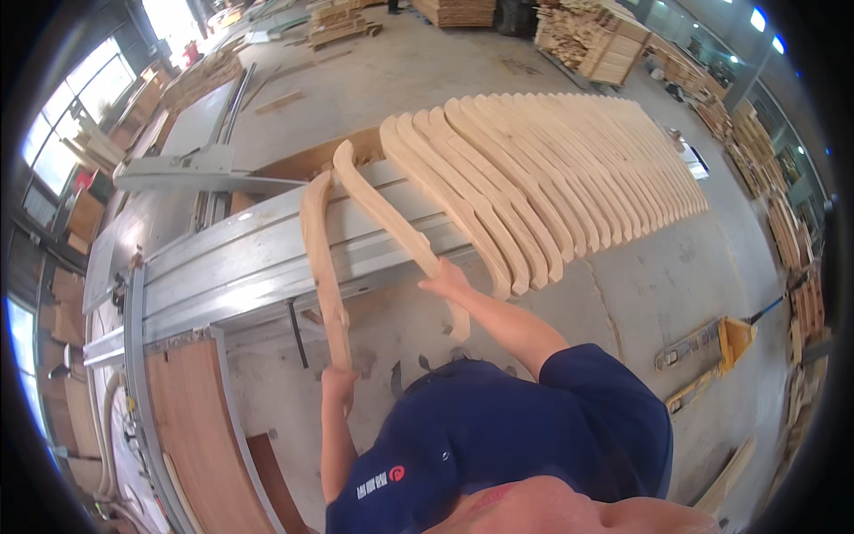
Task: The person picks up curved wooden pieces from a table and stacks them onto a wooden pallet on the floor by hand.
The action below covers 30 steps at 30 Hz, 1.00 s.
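My left hand (338, 381) grips the lower end of a long curved wooden part (320, 258) that stands nearly upright. Beside it, a second curved wooden part (390, 216) is held near its lower end by my right hand (445, 279), and it leans toward the row. Both parts rest against the grey metal machine bed (240, 254). To the right, a long row of several matching curved wooden parts (551, 169) lies overlapped side by side; the part in my right hand sits just left of the row's first piece.
A brown board (191, 427) lies on the machine at lower left. A yellow pallet jack (721, 343) stands on the concrete floor at right. Stacks of cut timber (596, 36) line the back and the right wall. My navy shirt (498, 436) fills the bottom.
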{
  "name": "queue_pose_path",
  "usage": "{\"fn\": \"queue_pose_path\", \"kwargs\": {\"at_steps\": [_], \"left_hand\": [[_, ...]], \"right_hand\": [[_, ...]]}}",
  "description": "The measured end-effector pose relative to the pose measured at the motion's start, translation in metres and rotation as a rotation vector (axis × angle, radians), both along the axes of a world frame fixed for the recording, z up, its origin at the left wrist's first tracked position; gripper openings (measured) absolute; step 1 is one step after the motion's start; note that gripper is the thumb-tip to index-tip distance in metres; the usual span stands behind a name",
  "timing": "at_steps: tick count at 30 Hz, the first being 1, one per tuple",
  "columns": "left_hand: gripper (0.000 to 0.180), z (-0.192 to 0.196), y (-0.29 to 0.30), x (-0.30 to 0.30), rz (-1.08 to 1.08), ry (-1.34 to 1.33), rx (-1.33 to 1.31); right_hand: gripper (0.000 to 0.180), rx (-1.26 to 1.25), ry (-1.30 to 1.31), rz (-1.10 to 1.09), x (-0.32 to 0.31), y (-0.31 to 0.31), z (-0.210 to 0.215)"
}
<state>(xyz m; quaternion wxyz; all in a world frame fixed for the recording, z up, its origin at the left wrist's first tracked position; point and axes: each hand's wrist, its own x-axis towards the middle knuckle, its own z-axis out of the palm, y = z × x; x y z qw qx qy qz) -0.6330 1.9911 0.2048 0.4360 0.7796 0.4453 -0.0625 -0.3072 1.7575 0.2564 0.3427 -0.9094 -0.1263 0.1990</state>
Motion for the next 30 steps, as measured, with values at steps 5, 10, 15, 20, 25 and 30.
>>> {"fn": "queue_pose_path", "kwargs": {"at_steps": [5, 10, 15, 20, 25, 30], "left_hand": [[0.04, 0.052, -0.047, -0.038, 0.135, -0.086, 0.039], [0.042, 0.055, -0.077, -0.079, 0.188, 0.054, 0.06], [0.04, 0.037, -0.126, -0.115, 0.28, 0.153, 0.102], [0.04, 0.065, -0.206, -0.139, 0.459, 0.177, 0.061], [0.04, 0.089, -0.297, -0.162, 0.766, 0.131, -0.007], [0.034, 0.097, -0.375, -0.196, 1.057, 0.124, -0.031]], "right_hand": [[0.054, 0.018, 0.083, 0.017, -0.013, -0.001, -0.011], [0.046, 0.001, 0.032, 0.142, -0.02, -0.008, 0.003], [0.045, -0.016, 0.02, 0.254, -0.012, -0.012, -0.006], [0.04, -0.062, 0.091, 0.341, -0.012, 0.013, -0.014], [0.046, 0.032, -0.051, 0.606, 0.005, 0.014, -0.03], [0.05, 0.178, -0.056, 0.669, 0.016, 0.012, -0.064]]}}
